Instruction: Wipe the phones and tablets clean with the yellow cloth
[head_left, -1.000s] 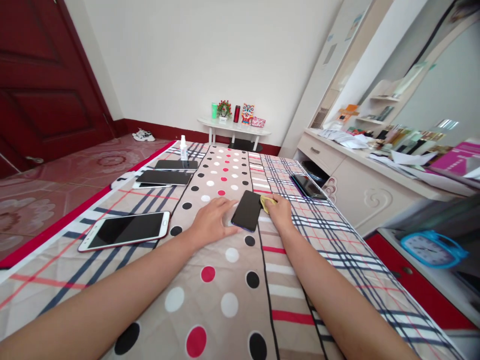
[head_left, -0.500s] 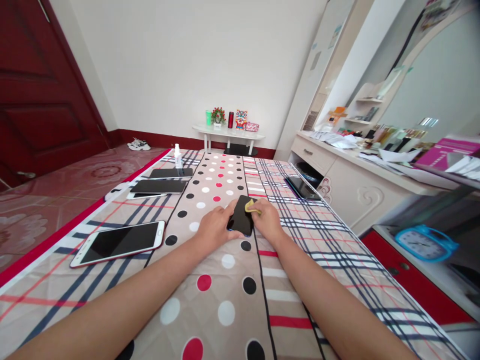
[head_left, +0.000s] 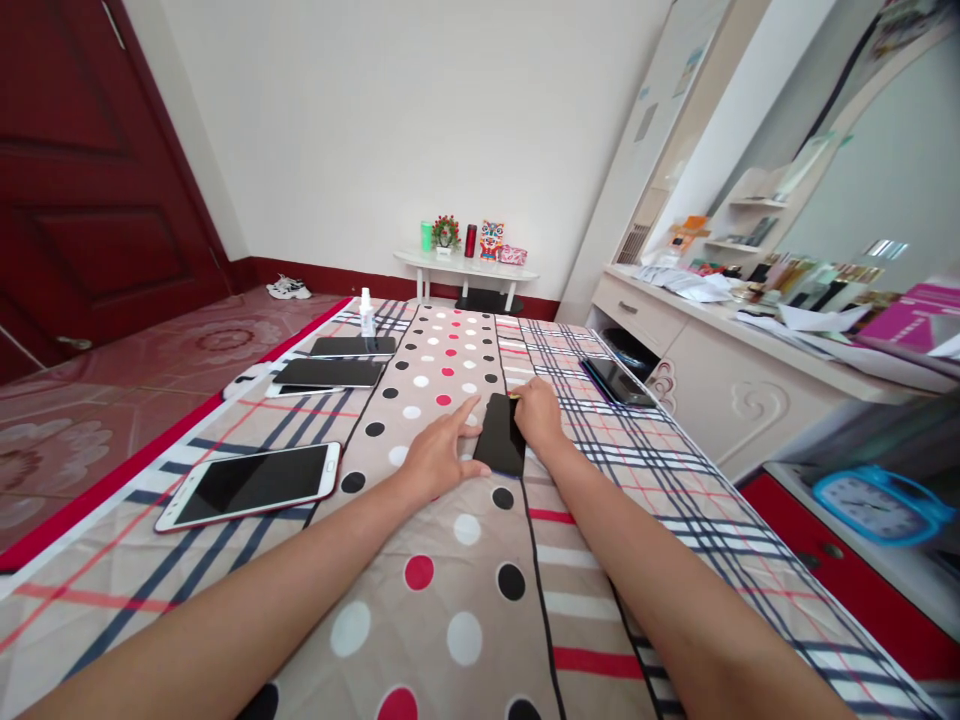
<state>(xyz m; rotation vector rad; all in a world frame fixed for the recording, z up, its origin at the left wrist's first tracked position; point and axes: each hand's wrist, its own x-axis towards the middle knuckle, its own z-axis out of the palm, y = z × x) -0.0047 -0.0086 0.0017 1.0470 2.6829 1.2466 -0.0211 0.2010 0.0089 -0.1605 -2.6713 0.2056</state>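
two hands on one black phone (head_left: 501,446), mid-bed.
left hand (head_left: 439,455) spread, steadying it; right hand (head_left: 537,415) fingers pressed together on a barely visible yellow cloth (head_left: 515,398), i judge mid-wipe; next stroke needs steady pressure.

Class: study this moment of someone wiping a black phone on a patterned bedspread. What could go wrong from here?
1. The left hand steadies the black phone only by its edge; a firm wipe from the right hand might slide it across the bedspread.
2. The dark phone lies close to the bed's right edge and could get knocked off.
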